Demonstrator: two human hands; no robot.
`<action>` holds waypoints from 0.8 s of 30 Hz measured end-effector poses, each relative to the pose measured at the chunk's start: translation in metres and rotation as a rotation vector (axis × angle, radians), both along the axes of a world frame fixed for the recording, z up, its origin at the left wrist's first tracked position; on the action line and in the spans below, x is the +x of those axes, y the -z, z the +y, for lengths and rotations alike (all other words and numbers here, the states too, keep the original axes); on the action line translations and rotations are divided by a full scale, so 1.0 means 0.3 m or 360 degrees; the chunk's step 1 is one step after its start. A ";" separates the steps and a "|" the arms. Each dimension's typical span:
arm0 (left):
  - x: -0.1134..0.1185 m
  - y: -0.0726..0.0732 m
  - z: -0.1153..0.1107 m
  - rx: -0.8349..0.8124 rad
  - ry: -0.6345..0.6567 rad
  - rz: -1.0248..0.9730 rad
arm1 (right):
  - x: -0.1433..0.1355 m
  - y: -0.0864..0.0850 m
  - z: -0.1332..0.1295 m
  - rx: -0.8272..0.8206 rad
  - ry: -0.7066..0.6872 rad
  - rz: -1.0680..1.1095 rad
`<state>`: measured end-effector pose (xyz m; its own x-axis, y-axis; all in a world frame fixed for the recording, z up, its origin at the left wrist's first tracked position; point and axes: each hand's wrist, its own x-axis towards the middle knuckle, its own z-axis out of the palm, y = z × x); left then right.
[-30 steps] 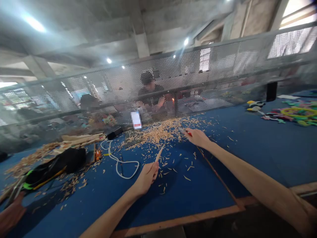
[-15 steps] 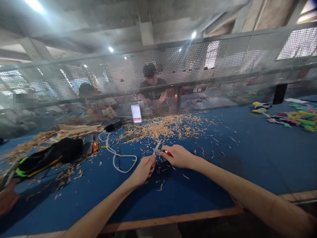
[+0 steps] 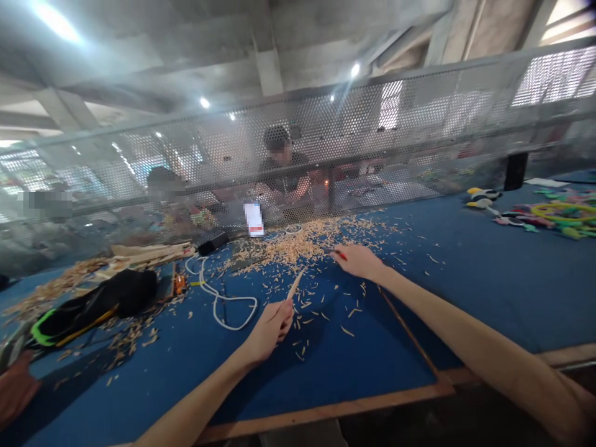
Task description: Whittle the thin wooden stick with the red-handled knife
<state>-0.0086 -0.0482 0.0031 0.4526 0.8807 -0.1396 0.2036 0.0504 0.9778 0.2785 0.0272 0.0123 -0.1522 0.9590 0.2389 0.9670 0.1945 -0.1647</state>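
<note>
My left hand (image 3: 272, 326) is closed around the lower end of a thin, pale wooden stick (image 3: 295, 285), which tapers to a point and tilts up and to the right. Farther out and to the right, my right hand (image 3: 361, 262) is closed on the red handle of a knife (image 3: 341, 254); its blade is hard to make out here. Hand and knife are apart from the stick. Curled wood shavings (image 3: 302, 242) lie in a heap beyond both hands, with loose ones scattered on the blue table (image 3: 261, 385) around them.
A looped white cable (image 3: 215, 304) lies left of my left hand. Behind it are a black box (image 3: 213, 243) and a propped phone (image 3: 254, 219). A black bag (image 3: 125, 292) and another person's hand (image 3: 17, 388) are at far left. A perforated metal screen (image 3: 354, 155) closes the back.
My right hand has moved the knife off the stick, outward to the right. More of the stick now shows above my left hand, which has stayed nearly in place.
</note>
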 end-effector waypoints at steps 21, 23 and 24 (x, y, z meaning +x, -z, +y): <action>0.004 0.015 0.006 0.0287 -0.0082 0.0153 | -0.248 0.031 -0.171 0.0119 -0.0729 -0.0083; 0.004 0.016 0.006 0.0253 -0.0082 0.0129 | -0.244 0.029 -0.165 0.0111 -0.0723 -0.0150; 0.004 0.015 0.005 0.0237 -0.0085 0.0119 | -0.242 0.026 -0.163 0.0105 -0.0722 -0.0182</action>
<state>-0.0073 -0.0467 -0.0015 0.3980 0.9166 -0.0374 0.2768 -0.0812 0.9575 0.2059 -0.0218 0.0046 -0.5813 0.7729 0.2543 0.7931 0.6080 -0.0351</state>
